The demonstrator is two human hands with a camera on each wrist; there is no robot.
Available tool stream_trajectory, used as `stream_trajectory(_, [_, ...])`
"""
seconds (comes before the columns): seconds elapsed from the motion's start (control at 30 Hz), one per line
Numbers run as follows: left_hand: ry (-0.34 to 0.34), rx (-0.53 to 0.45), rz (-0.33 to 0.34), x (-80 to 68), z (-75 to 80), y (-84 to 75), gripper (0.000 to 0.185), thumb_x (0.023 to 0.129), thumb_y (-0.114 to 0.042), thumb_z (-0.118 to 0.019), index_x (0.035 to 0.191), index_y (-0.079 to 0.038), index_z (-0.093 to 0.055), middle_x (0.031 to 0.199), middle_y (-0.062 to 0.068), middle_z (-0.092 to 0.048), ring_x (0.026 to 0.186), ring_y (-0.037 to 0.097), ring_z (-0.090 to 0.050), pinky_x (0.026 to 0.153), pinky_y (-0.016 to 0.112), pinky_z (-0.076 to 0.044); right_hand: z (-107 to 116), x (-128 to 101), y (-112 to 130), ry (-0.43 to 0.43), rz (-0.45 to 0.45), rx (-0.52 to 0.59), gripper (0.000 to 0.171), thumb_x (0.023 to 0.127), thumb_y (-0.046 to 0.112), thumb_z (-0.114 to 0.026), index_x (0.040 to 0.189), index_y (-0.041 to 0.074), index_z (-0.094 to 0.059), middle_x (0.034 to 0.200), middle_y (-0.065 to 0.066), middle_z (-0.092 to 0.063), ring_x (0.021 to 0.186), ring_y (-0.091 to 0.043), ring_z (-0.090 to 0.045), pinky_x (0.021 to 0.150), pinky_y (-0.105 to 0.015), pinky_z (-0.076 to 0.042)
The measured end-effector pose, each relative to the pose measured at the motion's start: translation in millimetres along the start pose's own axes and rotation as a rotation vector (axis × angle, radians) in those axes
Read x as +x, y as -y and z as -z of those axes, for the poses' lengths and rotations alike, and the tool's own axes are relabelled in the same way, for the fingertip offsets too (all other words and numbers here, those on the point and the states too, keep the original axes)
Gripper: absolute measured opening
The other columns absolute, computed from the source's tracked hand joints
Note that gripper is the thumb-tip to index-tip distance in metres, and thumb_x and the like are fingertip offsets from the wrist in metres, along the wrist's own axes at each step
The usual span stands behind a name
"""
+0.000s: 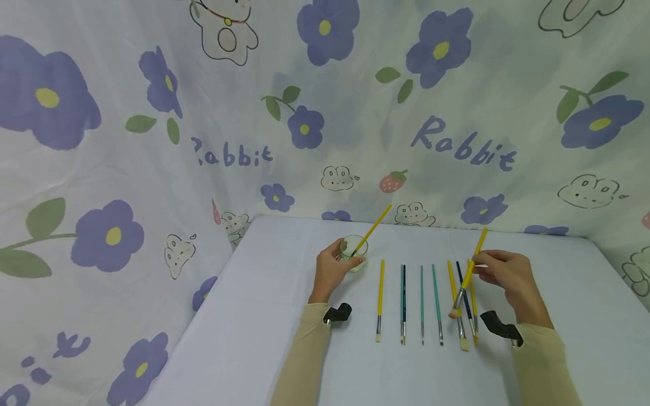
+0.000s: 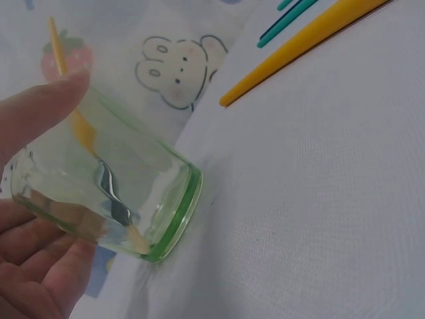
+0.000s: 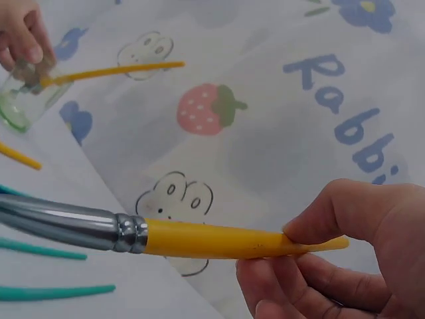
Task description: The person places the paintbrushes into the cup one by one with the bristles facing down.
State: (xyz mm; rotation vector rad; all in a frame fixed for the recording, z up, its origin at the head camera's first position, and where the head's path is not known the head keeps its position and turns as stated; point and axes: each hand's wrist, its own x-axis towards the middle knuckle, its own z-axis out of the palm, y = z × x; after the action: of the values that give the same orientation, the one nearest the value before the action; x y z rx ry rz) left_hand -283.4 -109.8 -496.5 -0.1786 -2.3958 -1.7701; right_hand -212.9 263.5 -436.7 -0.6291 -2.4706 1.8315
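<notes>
The right hand (image 1: 508, 276) pinches a yellow-handled, silver-ferruled paintbrush (image 1: 467, 281). The left hand (image 1: 332, 270) grips a green-tinted clear glass (image 2: 113, 193); only the left wrist view shows the submerged brush tip.

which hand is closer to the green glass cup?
Left. The left hand grips the green glass cup, fingers on its wall. The right hand is across the row of brushes, pinching a yellow-handled brush.
</notes>
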Motion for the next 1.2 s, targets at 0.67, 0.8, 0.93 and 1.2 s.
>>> stream_trajectory(0.67, [0.004, -0.019, -0.006, -1.0, 0.3, 1.9, 0.087, 0.079, -0.032, -0.092, 0.149, 0.002, -0.052, 0.146, 0.019, -0.062, 0.136, 0.035, -0.060, 0.116, 0.046, -0.051, -32.6, -8.0, 39.8, 0.072, 0.079, 0.314, 0.038, 0.098, 0.018, -0.070, 0.127, -0.002, -0.059, 0.078, 0.017, -0.072, 0.073, -0.001, -0.074, 0.071, -0.018, -0.064])
stream_trajectory(0.8, [0.004, -0.018, -0.006, -1.6, 0.7, 1.3, 0.086, 0.079, -0.031, -0.092, 0.148, 0.002, -0.053, 0.145, 0.019, -0.063, 0.136, 0.034, -0.060, 0.115, 0.046, -0.051, -38.0, -8.1, 46.7, 0.087, 0.103, 0.351, 0.032, 0.098, 0.018, -0.070, 0.123, 0.002, -0.060, 0.080, 0.016, -0.073, 0.073, -0.002, -0.075, 0.072, -0.018, -0.064])
stream_trajectory(0.93, [0.001, -0.012, -0.006, -1.5, 0.7, 2.2, 0.086, 0.078, -0.032, -0.092, 0.148, 0.000, -0.054, 0.144, 0.018, -0.063, 0.136, 0.034, -0.061, 0.115, 0.045, -0.051, -44.4, -8.1, 55.0, 0.100, 0.128, 0.388, 0.031, 0.098, 0.018, -0.070, 0.122, 0.001, -0.060, 0.082, 0.015, -0.074, 0.074, -0.002, -0.076, 0.073, -0.018, -0.064])
stream_trajectory(1.2, [0.001, -0.006, -0.011, -0.9, 0.3, 2.0, 0.086, 0.078, -0.032, -0.092, 0.148, 0.000, -0.054, 0.143, 0.019, -0.064, 0.135, 0.034, -0.061, 0.115, 0.045, -0.051, -56.6, -5.5, 64.0, 0.102, 0.150, 0.448, 0.031, 0.098, 0.014, -0.070, 0.123, 0.000, -0.059, 0.087, 0.014, -0.072, 0.075, -0.003, -0.076, 0.074, -0.019, -0.064])
